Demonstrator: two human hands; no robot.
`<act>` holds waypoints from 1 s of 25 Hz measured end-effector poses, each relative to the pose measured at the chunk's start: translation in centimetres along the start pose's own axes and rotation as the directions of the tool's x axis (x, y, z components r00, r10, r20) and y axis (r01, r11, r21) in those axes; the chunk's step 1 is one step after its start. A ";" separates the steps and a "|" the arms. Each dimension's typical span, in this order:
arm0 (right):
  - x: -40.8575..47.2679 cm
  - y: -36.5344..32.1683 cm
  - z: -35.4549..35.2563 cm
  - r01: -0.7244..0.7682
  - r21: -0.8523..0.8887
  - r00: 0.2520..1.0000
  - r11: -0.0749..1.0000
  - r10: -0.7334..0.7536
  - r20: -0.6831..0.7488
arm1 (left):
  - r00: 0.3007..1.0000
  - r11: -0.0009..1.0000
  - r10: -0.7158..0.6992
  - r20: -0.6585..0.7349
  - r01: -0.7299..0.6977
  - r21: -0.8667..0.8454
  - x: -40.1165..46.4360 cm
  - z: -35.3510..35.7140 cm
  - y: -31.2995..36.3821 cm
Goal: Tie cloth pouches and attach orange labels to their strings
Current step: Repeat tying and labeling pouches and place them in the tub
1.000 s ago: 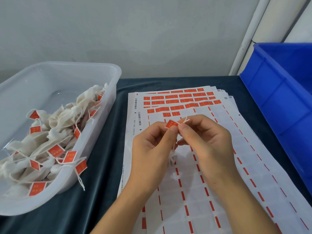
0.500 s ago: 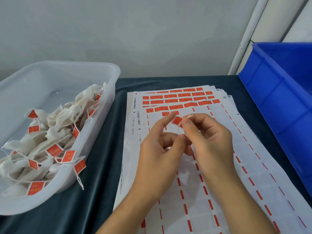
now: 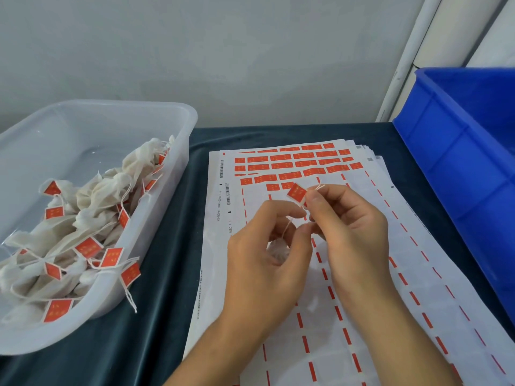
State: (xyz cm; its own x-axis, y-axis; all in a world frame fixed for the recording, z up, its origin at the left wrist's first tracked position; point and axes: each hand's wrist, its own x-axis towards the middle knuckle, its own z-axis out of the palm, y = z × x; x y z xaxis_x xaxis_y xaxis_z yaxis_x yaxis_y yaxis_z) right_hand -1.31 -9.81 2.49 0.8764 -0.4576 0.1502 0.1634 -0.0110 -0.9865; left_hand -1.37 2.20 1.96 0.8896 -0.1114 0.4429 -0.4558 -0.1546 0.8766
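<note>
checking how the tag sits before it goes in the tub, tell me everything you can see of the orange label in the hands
The orange label is a small rectangle, orange with faint pale marks and a thin white edge; it looks like paper. It is tilted and held above the label sheets. The right hand pinches its right end, where white string ends poke out. The left hand is below it, not touching it.

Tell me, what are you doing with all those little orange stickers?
A person is putting an orange label on the string of a small cloth pouch. The right hand pinches the label at the string's top end, while the left hand holds the pouch lower down, above the label sheets. Finished pouches with labels fill the clear tub on the left. A blue bin stands on the right.
</note>
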 end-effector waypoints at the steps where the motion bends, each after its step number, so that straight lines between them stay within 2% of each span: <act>1: 0.0 0.0 0.0 0.001 0.008 1.000 1.000 -0.001 0.007 | 1.000 1.000 0.010 -0.020 -0.010 0.025 0.0 0.0 -0.1; 9: -0.3 0.3 0.4 0.007 0.023 0.996 1.000 -0.009 0.088 | 0.990 0.990 0.043 -0.138 -0.024 0.137 0.4 -0.3 -0.5; 18: -0.2 0.5 0.3 -0.089 0.130 0.989 0.988 0.072 0.126 | 0.987 0.981 0.032 -0.156 -0.001 0.192 0.5 -0.2 -0.6; 25: 0.0 0.5 0.4 -0.128 0.149 0.982 0.981 0.104 0.157 | 0.986 0.980 0.024 -0.167 0.010 0.199 0.5 -0.2 -0.6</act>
State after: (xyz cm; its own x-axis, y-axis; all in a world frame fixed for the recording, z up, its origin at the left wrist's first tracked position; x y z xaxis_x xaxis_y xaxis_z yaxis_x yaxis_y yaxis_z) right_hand -1.04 -9.49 1.98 0.9488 -0.3112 0.0548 0.1154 0.1799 -0.9769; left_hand -0.64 2.41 1.63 0.8708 0.0507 0.4891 -0.4437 -0.3476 0.8260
